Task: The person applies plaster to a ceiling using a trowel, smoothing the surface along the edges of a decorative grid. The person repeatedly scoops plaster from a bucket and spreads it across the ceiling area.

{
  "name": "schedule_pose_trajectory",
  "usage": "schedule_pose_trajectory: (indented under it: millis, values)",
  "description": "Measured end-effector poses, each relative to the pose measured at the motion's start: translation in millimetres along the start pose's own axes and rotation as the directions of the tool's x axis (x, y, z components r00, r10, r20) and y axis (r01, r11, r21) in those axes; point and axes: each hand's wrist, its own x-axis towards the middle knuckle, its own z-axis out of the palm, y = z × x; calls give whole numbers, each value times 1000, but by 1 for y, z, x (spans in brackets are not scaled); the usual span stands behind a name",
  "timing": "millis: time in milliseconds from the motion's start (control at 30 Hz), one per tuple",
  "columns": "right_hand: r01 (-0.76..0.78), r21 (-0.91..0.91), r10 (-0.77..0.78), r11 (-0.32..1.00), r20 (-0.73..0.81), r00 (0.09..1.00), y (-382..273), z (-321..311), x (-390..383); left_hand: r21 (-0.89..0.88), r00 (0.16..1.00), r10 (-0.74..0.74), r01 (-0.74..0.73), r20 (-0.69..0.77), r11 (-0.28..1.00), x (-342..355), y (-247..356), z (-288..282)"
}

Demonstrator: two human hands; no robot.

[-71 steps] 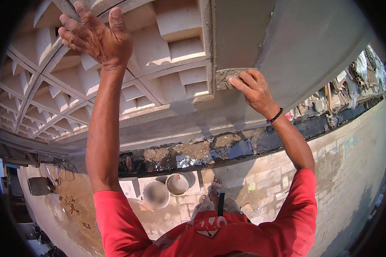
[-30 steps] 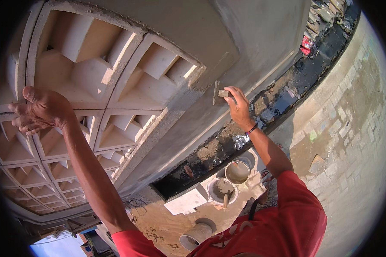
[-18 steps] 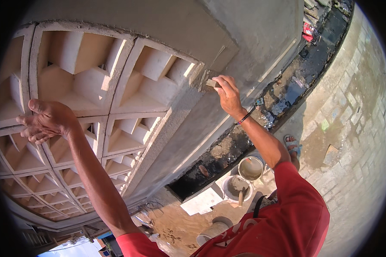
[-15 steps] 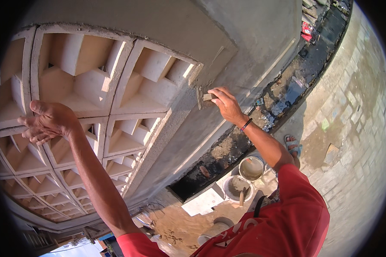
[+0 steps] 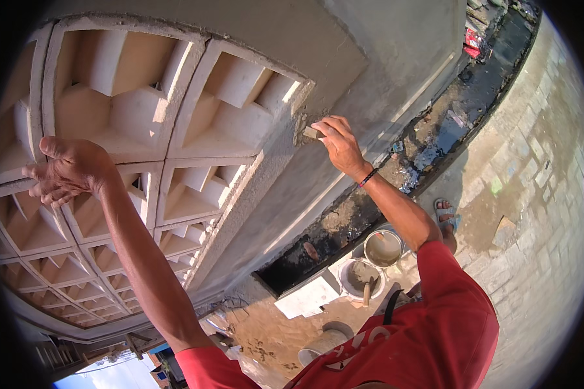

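Behind right hand [image 5: 339, 144], half-hidden scraper [image 5: 311, 133]

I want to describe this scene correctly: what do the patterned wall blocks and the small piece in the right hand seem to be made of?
The wall blocks look like cast concrete: pale, matte, grainy, with rough grey mortar at the edges. The small piece in the right hand is pale and flat; its material cannot be told.
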Motion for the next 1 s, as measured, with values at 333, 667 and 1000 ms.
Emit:
schedule_pose_trajectory:
  millis: [333,667,1000]
  values:
    - [-160,77,175,984,-258,950,14,-51,40,-4,1000,7,-7,17,1000,-2,-6,-2]
    - [-136,175,115,975,125,985,-25,18,-24,25,999,-22,21,44,999,2,-4,1]
    - [8,-61,-22,998,-228,974,6,-85,110,12,998,-35,35,47,999,-1,-4,-1]
